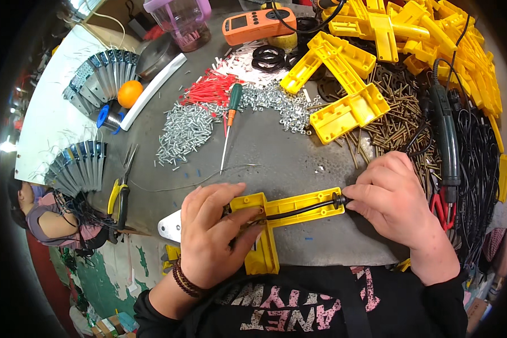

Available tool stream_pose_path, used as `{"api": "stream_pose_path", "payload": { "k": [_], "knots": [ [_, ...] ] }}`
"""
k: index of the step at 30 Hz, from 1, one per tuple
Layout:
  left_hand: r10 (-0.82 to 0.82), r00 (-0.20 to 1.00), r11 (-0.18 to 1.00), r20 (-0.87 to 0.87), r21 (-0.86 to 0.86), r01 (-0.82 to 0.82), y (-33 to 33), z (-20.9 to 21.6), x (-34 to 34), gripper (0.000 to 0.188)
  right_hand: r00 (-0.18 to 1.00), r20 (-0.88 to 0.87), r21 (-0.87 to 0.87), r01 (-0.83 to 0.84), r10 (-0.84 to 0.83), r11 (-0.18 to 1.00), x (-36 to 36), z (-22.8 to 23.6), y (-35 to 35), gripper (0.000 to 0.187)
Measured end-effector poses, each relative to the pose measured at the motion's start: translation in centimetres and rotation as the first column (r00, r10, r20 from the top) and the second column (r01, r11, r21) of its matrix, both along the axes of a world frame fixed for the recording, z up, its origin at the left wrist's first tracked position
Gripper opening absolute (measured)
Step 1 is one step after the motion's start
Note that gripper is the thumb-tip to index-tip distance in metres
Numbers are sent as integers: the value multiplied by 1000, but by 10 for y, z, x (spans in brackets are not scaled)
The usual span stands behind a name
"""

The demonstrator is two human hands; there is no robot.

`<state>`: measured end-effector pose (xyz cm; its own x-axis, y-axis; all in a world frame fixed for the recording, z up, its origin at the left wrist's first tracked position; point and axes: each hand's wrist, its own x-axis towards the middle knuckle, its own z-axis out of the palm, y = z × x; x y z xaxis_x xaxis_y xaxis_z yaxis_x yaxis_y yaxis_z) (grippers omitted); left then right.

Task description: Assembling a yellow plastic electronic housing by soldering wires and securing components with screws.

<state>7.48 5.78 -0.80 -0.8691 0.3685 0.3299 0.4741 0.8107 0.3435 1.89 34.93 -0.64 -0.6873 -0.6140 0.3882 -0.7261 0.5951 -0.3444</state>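
Note:
A yellow plastic T-shaped housing half (304,209) lies open side up at the table's near edge. A black cable (298,212) runs along its handle channel. My left hand (211,225) is closed over the housing's wide end, thumb and fingertips at the wires there; what lies under the palm is hidden. At the handle's far right end, my right hand (388,194) pinches the cable beside its black grommet (339,200). A pale metal plate with holes (170,226) juts out left of my left hand. A thin bare wire (191,185) lies just beyond the housing.
Behind lie a green-handled screwdriver (230,121), silver screws (186,132), red sleeves (211,88) and long brass screws (397,112). Yellow housings (349,96) pile up at the right, near a dark corded tool (446,141) and black cables (476,174). Pliers (121,191) lie left.

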Motion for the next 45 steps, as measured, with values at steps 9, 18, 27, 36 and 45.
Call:
{"api": "stream_pose_path", "payload": {
  "k": [9,18,27,36,45],
  "knots": [
    [-48,998,999,-41,17,49,-1,-1,-1,27,1000,-3,56,22,-21,998,6,16,-3,33],
    [-81,996,988,-46,126,86,-8,-5,-2,25,987,-161,271,27,17,962,-76,45,-19,38],
    [50,998,969,32,240,-57,-16,-4,8,39,999,-50,-90,1,-5,996,-8,75,3,49],
    [2,999,967,-34,256,7,-15,-6,6,35,752,560,-50,-387,347,921,66,44,-11,43],
    [33,998,963,-55,271,-16,-14,-11,8,39,898,383,-735,153,218,660,22,1,-48,51]
  ]
}}
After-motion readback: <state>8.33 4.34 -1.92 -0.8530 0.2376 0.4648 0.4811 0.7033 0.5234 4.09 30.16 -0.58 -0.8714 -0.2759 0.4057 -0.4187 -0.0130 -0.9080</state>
